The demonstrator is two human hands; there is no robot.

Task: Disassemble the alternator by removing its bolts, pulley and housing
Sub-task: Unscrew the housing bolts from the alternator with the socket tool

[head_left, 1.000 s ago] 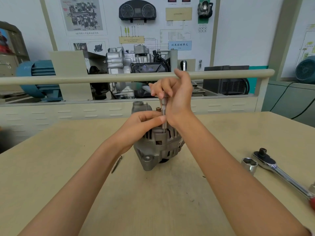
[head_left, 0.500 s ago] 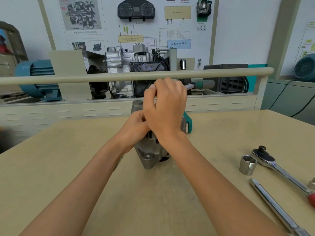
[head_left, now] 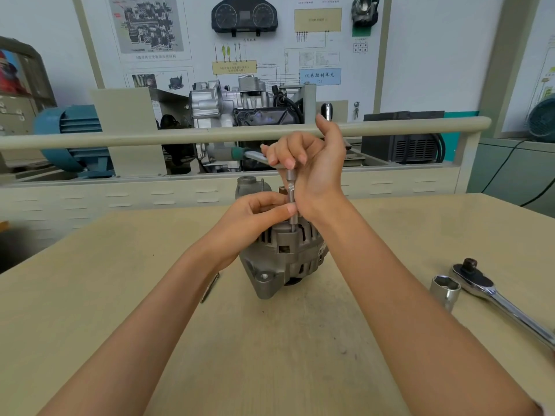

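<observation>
One table, beige, carrying every item below.

Alternator: grey cast housing, standing on end at the table's centre, unclamped, between both forearms. Risk: a sideways pull on the tool could tip or skid it, since only fingers steady it.

Loose ratchet: chrome, lying at the right of the table, well apart from the work. A large socket stands just beside its head. Neither is in use.

Right hand: its grip is curled round the head of a small green-handled ratchet, the handle pointing left. Risk: too steep a swing would cock the tool off axis.

Left hand: thumb and fingers pinch the extension bar, which stands upright and runs down into the housing's top face. Risk: if this pinch slackens, the bar may lean, the socket end ride off the bolt and round its head. The bolt itself is hidden.

Thin rod-like piece: lying by the left forearm, partly covered; what it is cannot be told. Risk: a forearm sweep could roll it away.
</observation>
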